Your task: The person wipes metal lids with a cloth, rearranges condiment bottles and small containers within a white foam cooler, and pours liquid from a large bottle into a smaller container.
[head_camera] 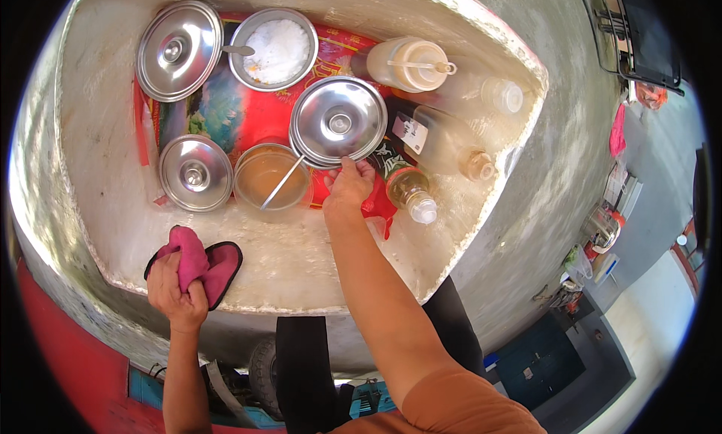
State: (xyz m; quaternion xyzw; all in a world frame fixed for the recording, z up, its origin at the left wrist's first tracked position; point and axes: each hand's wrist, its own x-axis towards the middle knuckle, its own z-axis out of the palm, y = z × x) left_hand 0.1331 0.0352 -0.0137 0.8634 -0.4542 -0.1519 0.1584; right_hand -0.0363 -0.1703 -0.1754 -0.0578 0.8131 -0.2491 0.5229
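Note:
My left hand (177, 293) grips a pink cloth (194, 262) with black edging, over the front of a pale stone-like ledge (271, 265). At the near rim of a steel lidded pot (338, 121) are the fingers of my right hand (351, 183); whether they grip it or only touch it I cannot tell. Left of that hand, a bowl (271, 177) of brownish contents has a metal handle (284, 181) lying across it. Beside the bowl sits a smaller steel lidded pot (196, 173). Farther back is a steel bowl of white granules (277, 50), with a spoon (240, 50) at its rim.
A large steel lidded pot (179, 50) stands at the back left. Several bottles line the right, among them a squeeze bottle (414, 64), a dark-liquid bottle (445, 135) and an oil bottle (409, 188). A red printed sheet (265, 115) lies beneath. Raised walls edge the ledge.

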